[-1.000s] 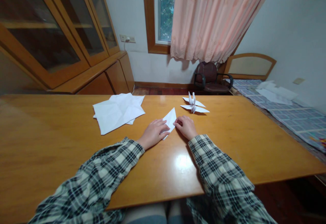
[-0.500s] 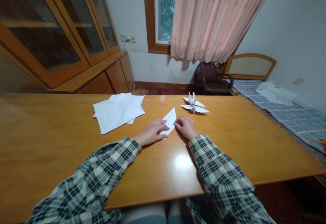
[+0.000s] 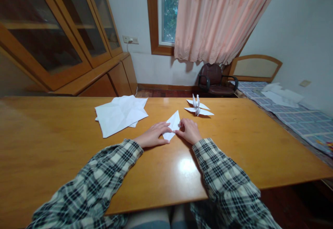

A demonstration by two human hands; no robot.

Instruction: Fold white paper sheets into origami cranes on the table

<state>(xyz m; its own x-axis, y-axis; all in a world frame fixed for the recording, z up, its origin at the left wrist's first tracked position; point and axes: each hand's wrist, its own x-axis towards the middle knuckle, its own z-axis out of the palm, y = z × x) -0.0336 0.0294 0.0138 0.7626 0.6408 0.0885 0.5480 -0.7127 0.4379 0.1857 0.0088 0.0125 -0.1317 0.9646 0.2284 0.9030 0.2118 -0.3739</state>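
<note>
A small piece of folded white paper (image 3: pixel 173 120), kite-shaped with a pointed far end, lies flat on the wooden table. My left hand (image 3: pixel 153 134) comes in from the left, its fingers stretched over the paper's left side and its thumb apart near the lower tip. At the right edge my right hand (image 3: pixel 189 131) has its fingers curled, with thumb and forefinger pinched at the paper; the thumb tip reaches toward the middle, close to the left fingertips. Just beyond the right hand stand white origami cranes (image 3: pixel 198 108) with spread wings, close together.
Several creased white paper sheets (image 3: pixel 121 112) lie in a loose pile to the left. The wooden table (image 3: pixel 234 145) ends at a front edge before my lap. Past it are a glass-door cabinet (image 3: pixel 70 31), a brown armchair (image 3: pixel 214 79) and a bed (image 3: pixel 291 118) with papers on it.
My right thumb has moved left, from the paper's right edge in toward its middle. The left hand has shifted very slightly left. The cranes and sheets stay where they were.
</note>
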